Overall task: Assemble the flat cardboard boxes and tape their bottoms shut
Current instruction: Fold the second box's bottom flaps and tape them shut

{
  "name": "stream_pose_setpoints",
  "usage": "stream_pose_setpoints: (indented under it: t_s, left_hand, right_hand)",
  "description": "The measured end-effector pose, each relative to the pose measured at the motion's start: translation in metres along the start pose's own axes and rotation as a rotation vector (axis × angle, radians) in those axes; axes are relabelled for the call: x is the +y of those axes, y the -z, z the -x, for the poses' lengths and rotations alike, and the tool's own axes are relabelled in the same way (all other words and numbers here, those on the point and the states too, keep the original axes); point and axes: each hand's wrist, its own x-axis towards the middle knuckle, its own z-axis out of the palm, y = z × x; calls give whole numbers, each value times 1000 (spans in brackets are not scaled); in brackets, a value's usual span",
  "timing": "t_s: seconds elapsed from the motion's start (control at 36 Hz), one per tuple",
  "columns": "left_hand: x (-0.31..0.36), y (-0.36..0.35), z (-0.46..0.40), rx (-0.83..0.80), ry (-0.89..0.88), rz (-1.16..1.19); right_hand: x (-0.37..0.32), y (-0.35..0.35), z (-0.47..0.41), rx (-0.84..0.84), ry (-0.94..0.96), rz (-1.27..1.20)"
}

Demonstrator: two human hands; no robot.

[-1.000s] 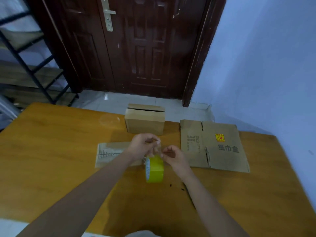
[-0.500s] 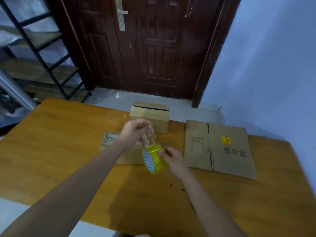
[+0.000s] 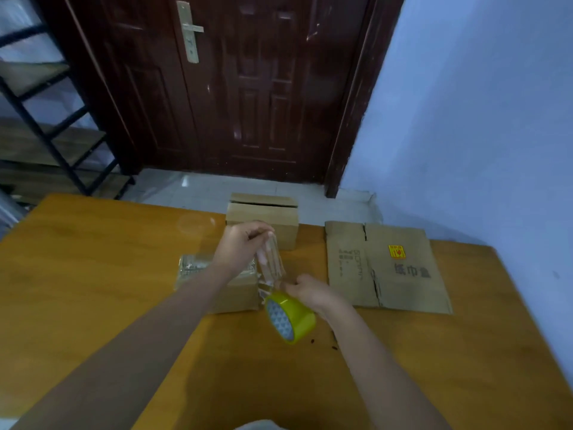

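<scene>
My right hand [image 3: 307, 291] grips a yellow tape roll [image 3: 290, 316] just above the orange table [image 3: 93, 290]. My left hand [image 3: 242, 243] pinches the free end of a clear tape strip [image 3: 273, 265] stretched up from the roll. Under my left forearm lies a small cardboard box [image 3: 231, 291] with tape on its top face. An assembled box [image 3: 263, 220] stands at the table's far edge. A flat unfolded box [image 3: 387, 268] with a yellow label lies to the right.
A dark wooden door [image 3: 232, 88] stands beyond the table, with a black metal shelf frame [image 3: 46, 135] at the left and a blue wall [image 3: 480, 119] at the right. Small dark specks [image 3: 322, 342] lie on the table near the roll.
My left hand has pulled the tape end up and away from the roll, lengthening the strip. The roll has tilted and dropped lower right in my right hand.
</scene>
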Motion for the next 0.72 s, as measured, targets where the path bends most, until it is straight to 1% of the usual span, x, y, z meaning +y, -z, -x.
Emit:
stream_pose_setpoints:
  t_s: [0.03, 0.06, 0.14, 0.19, 0.31, 0.36, 0.42, 0.53, 0.61, 0.72]
  left_hand:
    - [-3, 4, -2, -5, 3, 7]
    - [-6, 9, -5, 4, 17, 30]
    - [-21, 29, -22, 6, 75, 101]
    - [-32, 40, -34, -18, 97, 104]
    - [-44, 46, -44, -103, 50, 79]
    - [-46, 48, -47, -153, 23, 85]
    - [-46, 49, -51, -161, 25, 95]
    - [-64, 51, -62, -228, 43, 96]
    - [-79, 47, -68, -282, 78, 64]
    - [-84, 33, -67, -349, 52, 5]
  right_hand:
    - [-4, -3, 1, 0, 2, 20]
    - [-8, -6, 1, -2, 36, -30]
    - [-18, -17, 9, 32, 146, -357]
    - [-21, -26, 13, 59, 189, -482]
    - [-30, -48, 16, 26, 243, -642]
    - [-35, -58, 15, 25, 273, -673]
    - [-39, -63, 20, 22, 293, -679]
    - [-35, -75, 23, 41, 276, -711]
    - [-24, -79, 26, 132, 253, -727]
    - [-16, -75, 32, 219, 256, -733]
